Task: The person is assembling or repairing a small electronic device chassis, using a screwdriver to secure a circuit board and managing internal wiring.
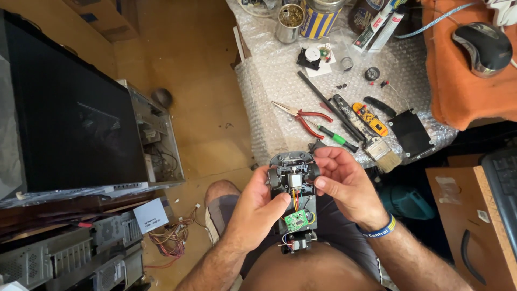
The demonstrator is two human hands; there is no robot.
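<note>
Both hands grasp an open toy car chassis above the lap: left hand grips its left side, right hand pinches the front wheel end; pliers lie on the bubble wrap nearby

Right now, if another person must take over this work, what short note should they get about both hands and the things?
Left hand: holds the small toy car chassis from its left side, thumb near the green circuit board.
Right hand: grips the chassis at the front, fingers by the right front wheel.
The chassis is above the lap, body shell off, wires and motor exposed.
On the bubble wrap: red pliers, green screwdriver, brush, a flat black part.
Done: the car is opened.
Left: inside work and closing; which step exactly I cannot tell.
</note>
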